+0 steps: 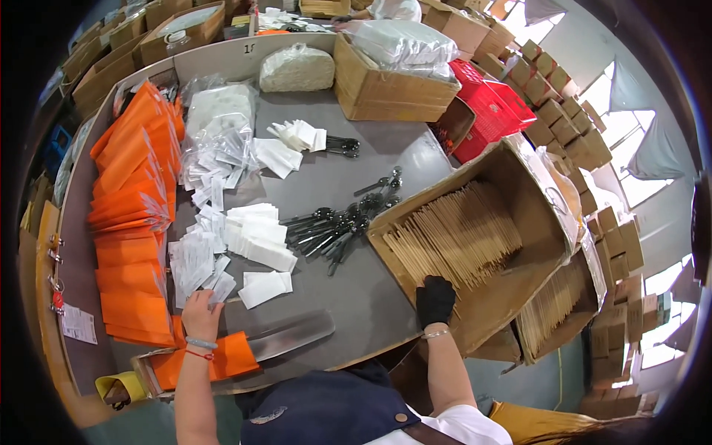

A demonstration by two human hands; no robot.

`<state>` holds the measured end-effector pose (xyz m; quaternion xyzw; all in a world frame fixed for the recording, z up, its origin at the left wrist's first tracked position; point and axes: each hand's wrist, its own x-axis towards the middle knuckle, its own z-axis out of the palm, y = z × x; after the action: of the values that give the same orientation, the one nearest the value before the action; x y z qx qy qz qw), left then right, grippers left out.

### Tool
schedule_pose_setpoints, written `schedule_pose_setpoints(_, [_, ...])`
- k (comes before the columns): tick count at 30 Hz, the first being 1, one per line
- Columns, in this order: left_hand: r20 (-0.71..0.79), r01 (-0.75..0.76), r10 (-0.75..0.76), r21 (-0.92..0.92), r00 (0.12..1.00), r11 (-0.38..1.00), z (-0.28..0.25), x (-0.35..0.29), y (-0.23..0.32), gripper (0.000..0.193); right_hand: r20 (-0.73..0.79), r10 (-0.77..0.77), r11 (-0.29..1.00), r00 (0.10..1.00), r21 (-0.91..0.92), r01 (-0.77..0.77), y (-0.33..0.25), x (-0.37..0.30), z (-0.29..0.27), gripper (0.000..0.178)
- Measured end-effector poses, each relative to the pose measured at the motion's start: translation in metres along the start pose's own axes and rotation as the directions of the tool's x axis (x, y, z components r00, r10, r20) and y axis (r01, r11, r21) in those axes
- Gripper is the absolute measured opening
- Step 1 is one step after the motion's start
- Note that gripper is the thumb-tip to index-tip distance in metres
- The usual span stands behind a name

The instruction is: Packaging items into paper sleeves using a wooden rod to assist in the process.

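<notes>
My bare left hand (199,315) is at the near edge of a loose pile of small white paper packets (194,259), its fingers closed on a packet there. Below its wrist, an orange pouch (237,354) is fitted over a clear, shiny chute-like sheet (297,334). My right hand (435,302), in a black glove, is at the near wall of a cardboard box (404,276) holding rows of tan flat sleeves (460,230). Its fingers are bent together; whatever they hold is hidden. White folded napkins (259,237) and black plastic spoons (345,222) lie between my hands.
Stacked orange pouches (133,245) line the table's left side. Bagged white packets (220,111), a wrapped bundle (297,68) and a cardboard box with plastic-wrapped goods (393,85) stand at the back. Red crates (489,111) and a second sleeve box (552,311) are to the right.
</notes>
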<state>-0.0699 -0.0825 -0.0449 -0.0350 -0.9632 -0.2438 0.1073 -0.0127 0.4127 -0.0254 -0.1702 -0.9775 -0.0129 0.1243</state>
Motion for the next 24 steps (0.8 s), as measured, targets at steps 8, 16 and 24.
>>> schedule_pose_setpoints(8, [0.012,-0.018,0.018,0.051,1.000,0.999,0.000,0.000,0.000,0.034,0.102,0.123,0.984,0.987,-0.143,-0.107,-0.007,0.002,0.008,0.019])
schedule_pose_setpoints(16, [-0.015,-0.051,0.053,0.089,0.998,0.995,0.003,0.002,-0.005,0.022,-0.326,0.265,0.889,0.907,0.447,-0.099,0.003,-0.008,0.024,0.022])
schedule_pose_setpoints(24, [0.099,0.109,-0.087,-0.253,0.991,0.961,-0.004,-0.005,0.031,0.015,-0.114,0.155,0.723,0.981,0.690,-0.034,-0.036,-0.003,0.019,0.018])
